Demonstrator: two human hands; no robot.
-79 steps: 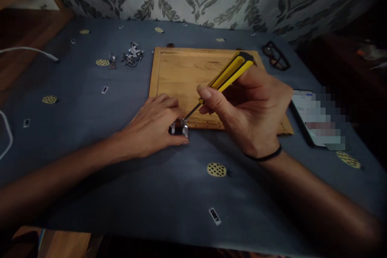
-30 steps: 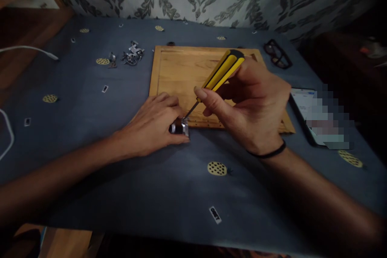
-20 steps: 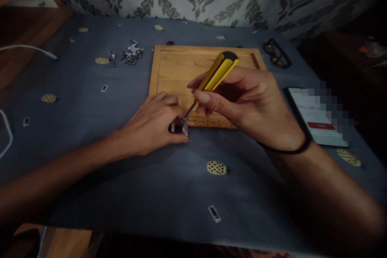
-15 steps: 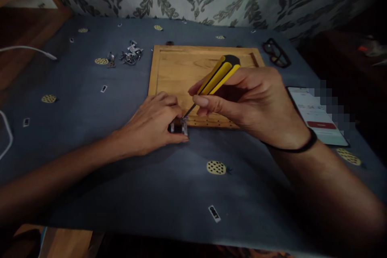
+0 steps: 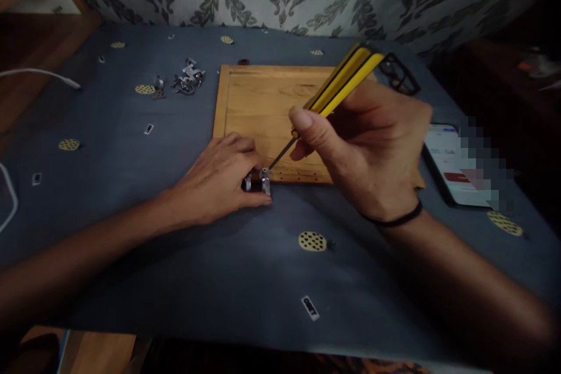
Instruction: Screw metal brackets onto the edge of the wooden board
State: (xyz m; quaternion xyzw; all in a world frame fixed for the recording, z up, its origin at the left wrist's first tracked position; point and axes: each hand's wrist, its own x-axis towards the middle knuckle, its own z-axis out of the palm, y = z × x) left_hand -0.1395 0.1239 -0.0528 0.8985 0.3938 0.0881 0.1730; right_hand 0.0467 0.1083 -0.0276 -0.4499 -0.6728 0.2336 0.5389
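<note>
My left hand (image 5: 219, 178) rests on the dark blue cloth and pinches a small metal fitting (image 5: 262, 182) against the near edge of a wooden board (image 5: 256, 102). My right hand (image 5: 372, 149) is closed round a yellow and black screwdriver (image 5: 342, 82). Its thin shaft slants down to the left and its tip sits on top of the fitting. A row of small holes runs along the board's near edge beside the fitting.
A heap of small metal parts (image 5: 186, 80) lies at the back left. Black glasses (image 5: 401, 76) lie behind my right hand. A lit phone (image 5: 456, 166) lies at the right. White cables (image 5: 41, 74) cross the left edge. Patterned wall behind.
My right hand has rolled the screwdriver back and forth; the handle now stands higher and further right. The left hand and the fitting have stayed put.
</note>
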